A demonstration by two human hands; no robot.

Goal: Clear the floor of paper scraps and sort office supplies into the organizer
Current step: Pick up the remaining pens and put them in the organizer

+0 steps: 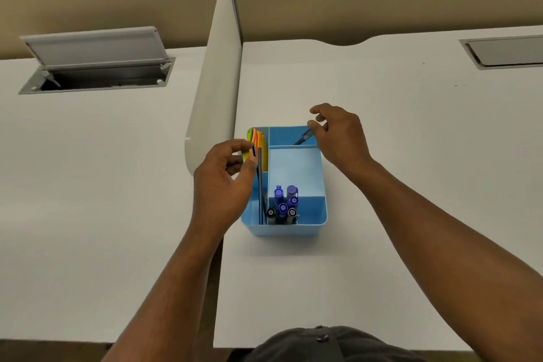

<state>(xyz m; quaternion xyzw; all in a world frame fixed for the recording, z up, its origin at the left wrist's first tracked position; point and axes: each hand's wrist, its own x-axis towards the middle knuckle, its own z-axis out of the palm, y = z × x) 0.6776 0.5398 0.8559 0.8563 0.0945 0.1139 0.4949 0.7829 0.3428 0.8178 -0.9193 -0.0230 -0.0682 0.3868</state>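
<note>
A light blue organizer [311, 214] stands on the white desk [396, 156]. Its left slot holds coloured sticky notes [260, 144] and thin dark flat items [259, 185]. Several purple and grey markers [283, 204] stand in the front slot. A dark pen [302, 139] leans in the back right slot. My left hand [223, 185] is at the organizer's left side, thumb and fingers pinching the near edge of the sticky notes. My right hand [338, 138] hovers over the back right corner with fingers relaxed and apart, just above the pen's upper end.
A white divider panel [217, 82] rises just left of the organizer. Beyond it, the neighbouring desk has an open cable hatch [97, 67]. A closed hatch [505, 51] sits at the far right. Beige partition walls close off the back.
</note>
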